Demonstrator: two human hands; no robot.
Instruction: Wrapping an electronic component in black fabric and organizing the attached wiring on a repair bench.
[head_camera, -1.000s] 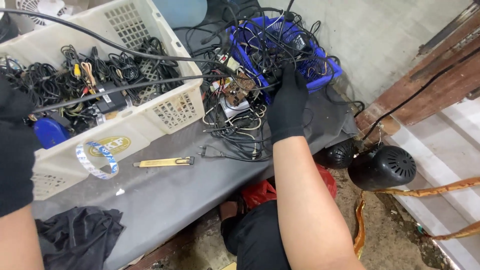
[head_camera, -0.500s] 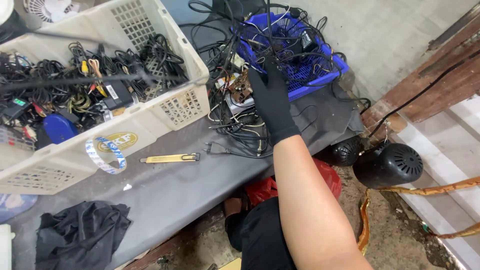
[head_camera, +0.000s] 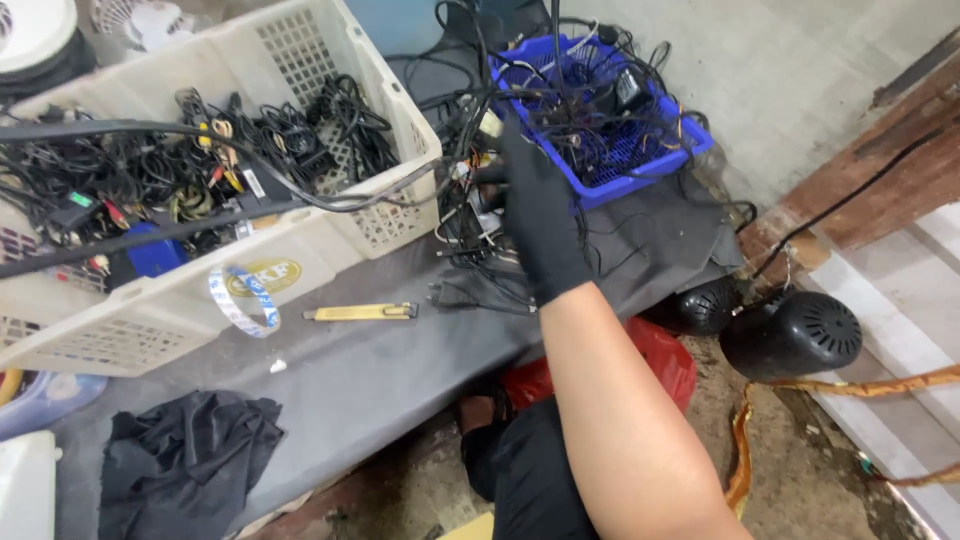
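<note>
My right hand (head_camera: 543, 222), in a black glove, reaches over the grey table into a tangle of black cables (head_camera: 478, 240) lying between the white crate (head_camera: 385, 215) and the blue basket (head_camera: 640, 165). Its thumb and fingers close around cables there. Two long black cables (head_camera: 200, 205) stretch taut from that hand across the crate to the left edge of the frame. My left hand is out of view. The crate and the basket both hold several tangled wires and plugs.
A yellow utility knife (head_camera: 362, 313) and a blue-and-white tape ring (head_camera: 243, 298) lie on the grey table (head_camera: 380, 380). Black cloth (head_camera: 185, 460) sits at the front left. Two black round speakers (head_camera: 790, 335) and a red bag (head_camera: 655, 355) lie on the floor to the right.
My gloved left hand has left the view at the left edge. The right hand has shifted left, from the blue basket to the cable tangle beside the crate.
</note>
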